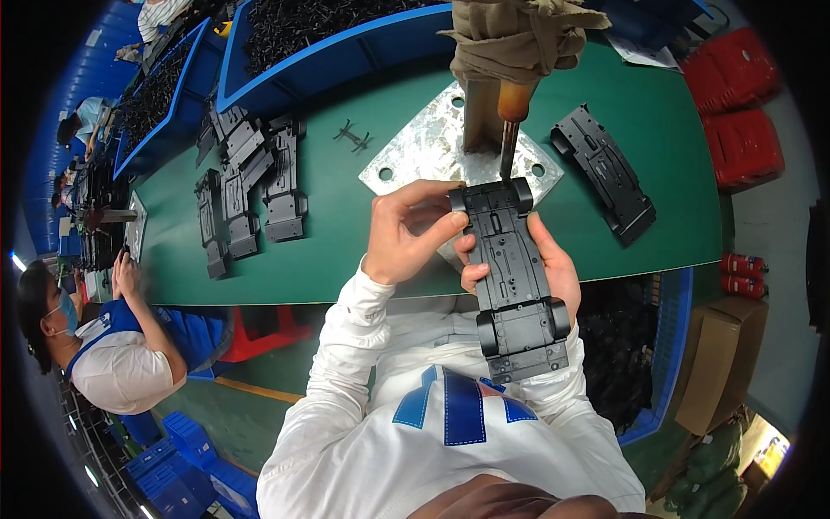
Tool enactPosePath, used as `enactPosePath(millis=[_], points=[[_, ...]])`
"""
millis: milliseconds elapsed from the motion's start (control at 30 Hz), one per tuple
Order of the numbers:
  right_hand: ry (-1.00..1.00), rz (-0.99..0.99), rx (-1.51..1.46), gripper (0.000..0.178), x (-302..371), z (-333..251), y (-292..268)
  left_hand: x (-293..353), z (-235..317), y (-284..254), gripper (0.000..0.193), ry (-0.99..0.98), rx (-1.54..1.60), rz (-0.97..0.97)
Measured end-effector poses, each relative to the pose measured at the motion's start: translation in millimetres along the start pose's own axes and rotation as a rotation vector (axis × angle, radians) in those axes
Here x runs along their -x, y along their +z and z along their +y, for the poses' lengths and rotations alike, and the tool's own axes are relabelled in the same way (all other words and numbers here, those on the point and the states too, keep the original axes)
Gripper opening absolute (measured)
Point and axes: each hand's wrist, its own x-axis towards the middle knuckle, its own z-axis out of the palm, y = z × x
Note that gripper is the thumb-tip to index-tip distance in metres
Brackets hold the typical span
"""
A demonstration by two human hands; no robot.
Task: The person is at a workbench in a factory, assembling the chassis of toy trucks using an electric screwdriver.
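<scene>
The black chassis (516,268) is held in both hands in front of the near edge of the green desk (337,225), over the wearer's lap. The left hand (399,235) has its fingers closed on the upper left corner, thumb on the wheel arch. The right hand (558,270) grips from beneath, thumb along the right side, fingertips showing at the left edge. The metal shaft (510,149) stands at the chassis's upper end; contact cannot be confirmed. A metal plate (424,143) lies behind. A loose chassis (605,173) rests to the right.
</scene>
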Motion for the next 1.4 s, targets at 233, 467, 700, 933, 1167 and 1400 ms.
enactPosePath(millis=[233, 467, 700, 933, 1167, 1400], points=[[0.021, -0.054, 0.022, 0.056, -1, -2, -1, -1, -3, -1, 0.037, -0.011, -0.008, -0.001], [0.003, -0.032, 0.047, 0.054, -2, 1, 4, 0, -4, -2, 0.036, -0.002, 0.028, 0.009], [0.007, -0.047, 0.076, 0.053, -3, -1, 1, 1, -3, -1, 0.037, -0.001, 0.037, 0.023], [0.005, -0.011, 0.020, 0.055, -1, -14, -13, -2, 13, 5, 0.043, -0.133, -0.178, -0.071], [-0.037, -0.009, 0.015, 0.056, 4, -26, -17, -10, 15, 18, 0.044, -0.248, -0.205, -0.132], [-0.103, -0.049, 0.104, 0.059, 10, -25, -11, -12, 8, 25, 0.044, -0.154, -0.096, -0.129]])
